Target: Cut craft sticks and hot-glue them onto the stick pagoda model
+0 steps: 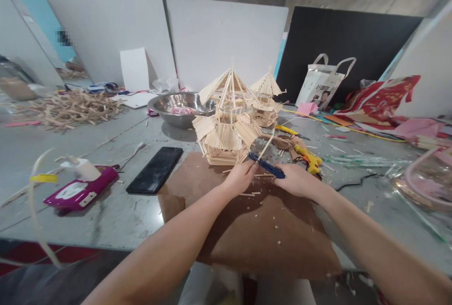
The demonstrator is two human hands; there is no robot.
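My left hand [242, 176] is closed on a thin wooden stick [267, 146] that slants up to the right. My right hand [294, 179] grips dark blue cutting pliers [267, 165], whose jaw end meets the stick just above my left fingers. Directly behind stands a pavilion model [226, 133] built of pale sticks, with a flared lower roof and a partly open, pointed upper roof. A brown board [261, 234] lies under my hands, strewn with small stick offcuts [251, 194].
A second stick pavilion [266, 100] and a metal bowl [183, 107] stand behind. Left are a black phone [155, 171], a purple power strip [84, 187] and piled sticks [74, 107]. A yellow glue gun [310, 159], yellow-handled tool [286, 130] and white bag [319, 84] are right.
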